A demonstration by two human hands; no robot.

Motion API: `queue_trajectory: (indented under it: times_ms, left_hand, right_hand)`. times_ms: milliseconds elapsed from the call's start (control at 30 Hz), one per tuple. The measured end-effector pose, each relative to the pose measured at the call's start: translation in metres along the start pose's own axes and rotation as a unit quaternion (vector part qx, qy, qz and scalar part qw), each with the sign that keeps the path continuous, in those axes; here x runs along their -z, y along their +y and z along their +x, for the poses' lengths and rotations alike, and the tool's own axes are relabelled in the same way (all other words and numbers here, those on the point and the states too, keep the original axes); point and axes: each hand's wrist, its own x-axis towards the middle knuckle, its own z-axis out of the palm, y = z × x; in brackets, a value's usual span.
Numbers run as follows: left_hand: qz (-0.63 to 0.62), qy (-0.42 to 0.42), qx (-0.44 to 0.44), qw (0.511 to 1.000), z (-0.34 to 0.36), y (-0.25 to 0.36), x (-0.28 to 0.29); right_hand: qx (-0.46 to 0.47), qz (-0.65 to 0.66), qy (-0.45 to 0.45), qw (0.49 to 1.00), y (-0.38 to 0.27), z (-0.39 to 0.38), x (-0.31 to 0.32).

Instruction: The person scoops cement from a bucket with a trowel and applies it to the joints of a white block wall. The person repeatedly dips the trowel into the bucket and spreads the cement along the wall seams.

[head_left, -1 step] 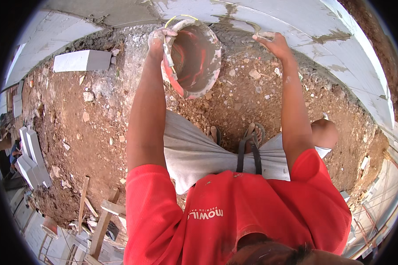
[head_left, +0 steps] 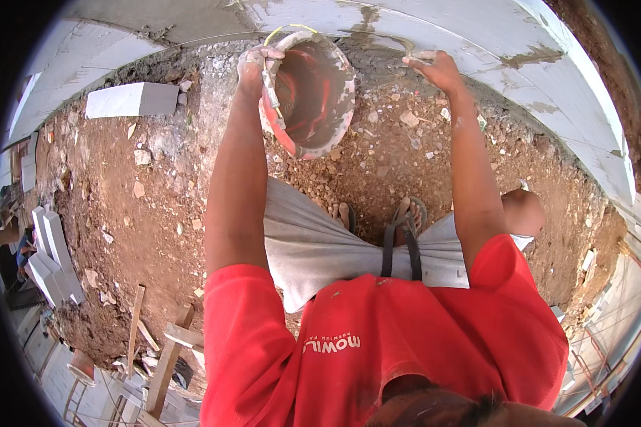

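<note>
My left hand (head_left: 255, 65) grips the rim and handle of a red bucket (head_left: 306, 99), crusted with grey mortar and tipped so its mostly grey inside shows; a yellow cord loops at its top. To the right of it, my right hand (head_left: 432, 67) is closed on a small mortar-coloured curved tool (head_left: 408, 45), too small to make out exactly, at the wet mortar strip (head_left: 374, 60) along the foot of the pale wall (head_left: 463, 32).
Rubbly earth (head_left: 157, 185) surrounds my sandalled feet (head_left: 413, 217). A white block (head_left: 128, 98) lies along the wall at left, more blocks (head_left: 53, 256) farther left. Timber pieces (head_left: 164, 363) are at lower left, and bent rods (head_left: 591, 356) at lower right.
My right hand has shifted slightly left with the tool. My left hand and the bucket are nearly unchanged.
</note>
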Motion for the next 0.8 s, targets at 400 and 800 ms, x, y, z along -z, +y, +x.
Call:
queue_trajectory:
  times_ms: [400, 800]
  left_hand:
    - [0.046, -0.012, 0.072, 0.996, 0.005, 0.02, -0.002]
    - [0.015, -0.005, 0.052, 0.999, -0.002, 0.016, -0.02]
  right_hand:
    - [-0.038, -0.006, 0.002, 0.999, -0.017, -0.008, -0.019]
    - [-0.038, -0.003, -0.021, 0.999, 0.011, -0.003, -0.024]
